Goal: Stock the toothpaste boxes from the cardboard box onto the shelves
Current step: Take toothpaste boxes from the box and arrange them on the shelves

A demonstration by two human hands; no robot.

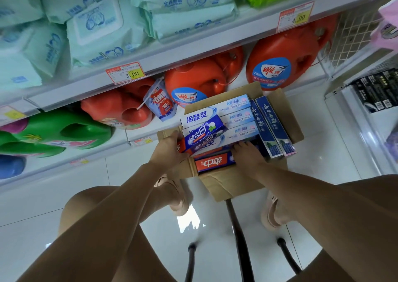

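Note:
An open cardboard box [226, 187] sits on the floor in front of the shelves, full of toothpaste boxes. Light blue and white boxes [217, 111] lie across its top, dark blue ones [273, 129] along the right side, and a red and blue one [215, 163] at the near edge. My left hand [169, 149] grips the near end of a blue toothpaste box [203, 134] that lies slanted on the pile, with a red box end under the fingers. My right hand [246, 155] reaches into the box, fingers down among the dark boxes; whether it grips one is hidden.
Shelves [150, 62] to the left hold wipe packs above, red detergent jugs [280, 66] and a green jug [56, 131] below. A white cabinet with dark boxes [379, 92] stands at the right. My knees, sandalled feet and black stool legs [239, 238] are near me.

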